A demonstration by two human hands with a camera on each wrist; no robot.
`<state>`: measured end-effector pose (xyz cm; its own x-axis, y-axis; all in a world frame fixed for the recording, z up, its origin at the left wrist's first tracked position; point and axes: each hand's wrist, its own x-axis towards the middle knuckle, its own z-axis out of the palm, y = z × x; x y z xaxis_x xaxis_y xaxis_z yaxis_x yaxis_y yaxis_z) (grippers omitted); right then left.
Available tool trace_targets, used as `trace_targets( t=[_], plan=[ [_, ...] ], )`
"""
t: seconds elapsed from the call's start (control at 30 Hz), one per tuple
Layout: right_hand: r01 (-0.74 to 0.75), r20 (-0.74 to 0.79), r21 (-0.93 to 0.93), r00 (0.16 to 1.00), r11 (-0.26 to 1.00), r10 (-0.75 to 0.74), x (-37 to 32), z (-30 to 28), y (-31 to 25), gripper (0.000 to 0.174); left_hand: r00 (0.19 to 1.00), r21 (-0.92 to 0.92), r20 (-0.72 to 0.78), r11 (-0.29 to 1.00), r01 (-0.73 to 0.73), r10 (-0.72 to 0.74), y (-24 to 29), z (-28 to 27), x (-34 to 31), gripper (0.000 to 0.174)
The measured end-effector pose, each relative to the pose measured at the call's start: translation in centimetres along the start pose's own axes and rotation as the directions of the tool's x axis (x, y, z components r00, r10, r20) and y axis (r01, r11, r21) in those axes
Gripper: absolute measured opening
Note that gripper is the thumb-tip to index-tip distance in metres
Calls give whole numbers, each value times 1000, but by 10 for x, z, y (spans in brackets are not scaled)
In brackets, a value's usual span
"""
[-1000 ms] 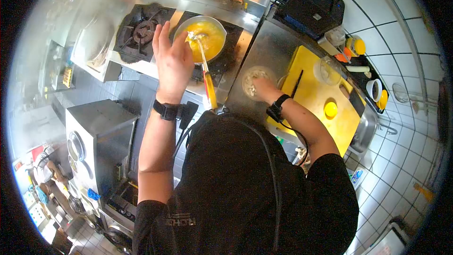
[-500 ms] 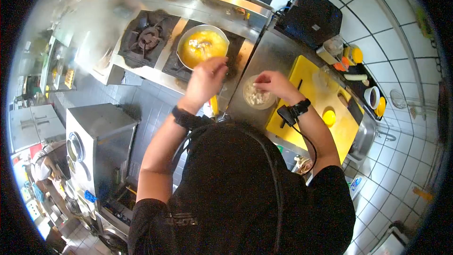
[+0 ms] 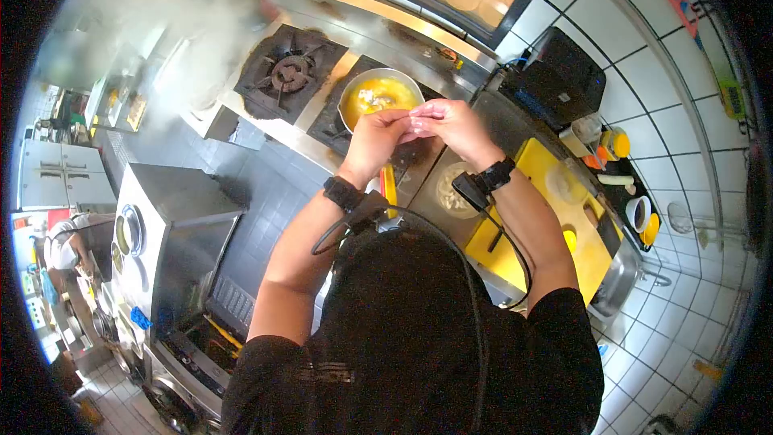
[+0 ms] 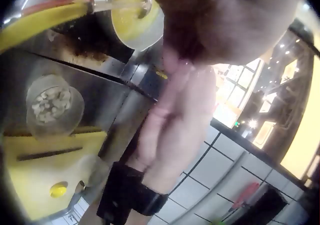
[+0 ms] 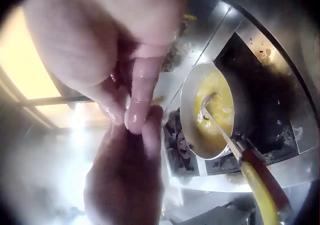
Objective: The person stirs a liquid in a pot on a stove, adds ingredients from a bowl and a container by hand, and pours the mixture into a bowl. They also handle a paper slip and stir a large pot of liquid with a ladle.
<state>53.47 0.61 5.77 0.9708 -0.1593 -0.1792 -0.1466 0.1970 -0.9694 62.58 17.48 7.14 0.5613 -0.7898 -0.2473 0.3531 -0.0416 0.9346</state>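
Observation:
My left hand (image 3: 372, 143) and right hand (image 3: 457, 130) meet fingertip to fingertip at the near right edge of a saucepan (image 5: 188, 107). Between my right thumb and fingers, in the right wrist view, shows a small whitish piece (image 5: 127, 119); the fingers (image 5: 142, 87) are wet. I cannot tell whether the left fingers pinch it too. The saucepan sits on the right burner with yellow liquid and pale bits in it. A metal spoon (image 5: 217, 119) with a red-and-yellow handle leans in the pan. Right of the stove stands a clear bowl (image 4: 74, 114) of white chunks.
A yellow cutting board (image 3: 592, 262) lies at the right, bearing a dark stick-like utensil (image 4: 50, 153), a knife and a yellow lid. Behind it stand a black box (image 3: 560, 76) and condiment containers. An unlit burner (image 3: 290, 74) is at left; steam hangs beyond it.
My right hand has left the bowl and moved left to the pan's edge. The left hand, once raised beside the pan, has lowered and come right to meet it.

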Motion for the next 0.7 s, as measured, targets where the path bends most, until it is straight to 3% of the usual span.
trace_targets(
  t=[0.03, 0.1, 0.17, 0.2, 0.3, 0.53, 0.6, 0.7],
  plan=[
    [3, 9, -1, 1000, 1000, -3, 6, 3, 1, 20, 997, 94, -61, 995, -32, 38, 2, -5, 0, 24],
    [7, 1, -21, 1000, 1000, -7, 19, 9, 2, 23, 990, 40, -124, 998, -56, 61, -9, -15, 8, 22],
    [1, 5, -44, 1000, 999, -1, 29, 12, 4, 26, 974, 108, -213, 993, -54, 76, -14, -24, 16, 20],
    [-15, 19, 14, 1000, 1000, 15, 32, 15, 3, 26, 967, 201, -237, 979, -44, 92, -12, -28, 17, 19],
    [-49, 56, 105, 998, 993, 43, 43, 17, 3, 29, 944, 255, -299, 965, -60, 138, -9, -33, 22, 19],
    [11, -192, 48, 981, 999, -2, 64, 38, 10, 23, 898, 547, -339, 835, -54, 281, -14, -40, 36, 18],
    [33, -266, 36, 964, 999, -22, 70, 44, 16, 21, 847, 647, -348, 757, -94, 402, -20, -41, 41, 18],
    [54, -259, -6, 964, 999, -53, 80, 45, 26, 20, 803, 737, -347, 670, -86, 485, -18, -40, 40, 19]
  ],
)
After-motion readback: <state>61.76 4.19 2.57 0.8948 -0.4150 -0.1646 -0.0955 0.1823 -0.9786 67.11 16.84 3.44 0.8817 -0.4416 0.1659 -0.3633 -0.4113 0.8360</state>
